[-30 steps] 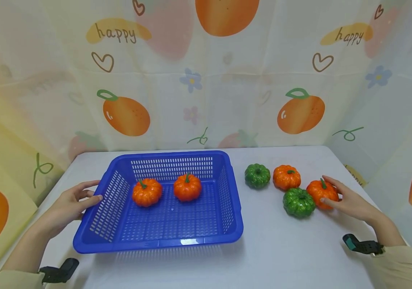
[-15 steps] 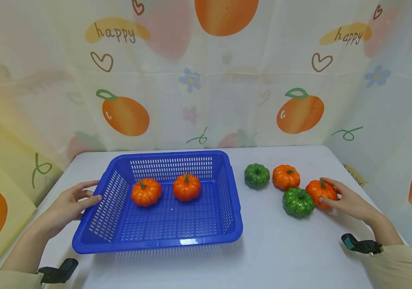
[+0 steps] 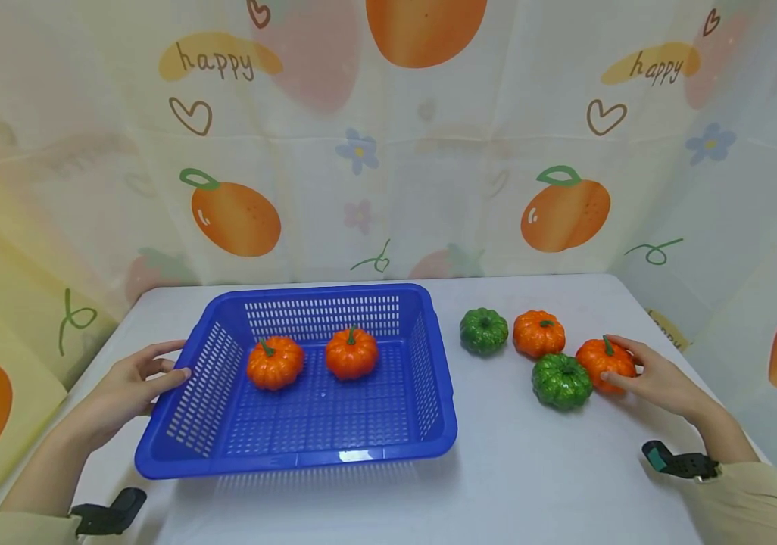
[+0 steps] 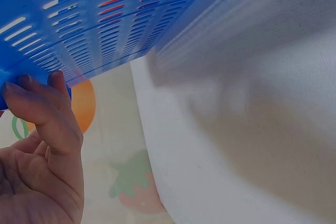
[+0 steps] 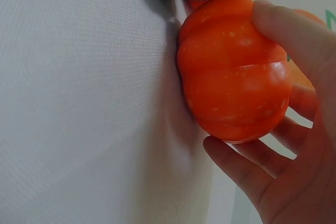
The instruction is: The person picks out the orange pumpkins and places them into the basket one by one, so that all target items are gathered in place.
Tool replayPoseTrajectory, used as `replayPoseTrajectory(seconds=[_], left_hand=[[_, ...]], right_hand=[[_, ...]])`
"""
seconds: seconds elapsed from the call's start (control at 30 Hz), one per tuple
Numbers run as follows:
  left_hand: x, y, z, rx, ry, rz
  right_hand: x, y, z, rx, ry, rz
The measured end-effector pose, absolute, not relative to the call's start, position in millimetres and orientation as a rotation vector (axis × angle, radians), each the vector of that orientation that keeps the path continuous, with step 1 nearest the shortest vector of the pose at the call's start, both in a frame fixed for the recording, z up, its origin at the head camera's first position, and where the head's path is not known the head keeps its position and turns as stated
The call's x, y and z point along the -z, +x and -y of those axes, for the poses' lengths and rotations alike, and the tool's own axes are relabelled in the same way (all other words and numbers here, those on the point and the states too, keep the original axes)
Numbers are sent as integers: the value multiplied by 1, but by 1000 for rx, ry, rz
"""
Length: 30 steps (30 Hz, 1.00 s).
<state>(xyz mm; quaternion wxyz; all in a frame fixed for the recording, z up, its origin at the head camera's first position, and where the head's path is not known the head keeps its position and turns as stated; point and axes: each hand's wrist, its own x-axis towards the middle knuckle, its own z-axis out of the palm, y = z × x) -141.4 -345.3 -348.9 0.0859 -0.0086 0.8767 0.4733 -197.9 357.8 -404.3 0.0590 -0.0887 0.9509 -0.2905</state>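
Observation:
At the left end of the blue plastic basket [image 3: 296, 459], my left hand [image 3: 131, 384] grips the rim with thumb above and fingers beneath; the left wrist view shows those fingers [image 4: 44, 103] curled at the rim. Inside the basket are two small orange pumpkins, one on the left [image 3: 276, 363] and one nearer the middle [image 3: 351, 353]. My right hand [image 3: 657, 382] holds another orange pumpkin [image 5: 233, 72] on the table, thumb on one side and fingers around the other. A green pumpkin [image 3: 562, 382] lies right beside it.
Behind these, another orange pumpkin [image 3: 539, 334] and a second green pumpkin [image 3: 484, 331] stand on the white table [image 3: 518, 469], right of the basket. A fruit-printed cloth [image 3: 388, 189] hangs along the back and sides.
The upper fingers of my right hand have dipped very slightly against the orange pumpkin. My left hand and the basket stay as they were.

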Motion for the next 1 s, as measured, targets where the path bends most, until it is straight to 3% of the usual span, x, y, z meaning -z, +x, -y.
replayPoseTrajectory(seconds=[1.0], left_hand=[[352,-144,349,-1420,-14,-2606]], right_hand=[[392,-198,-360,867,-335,-2974]])
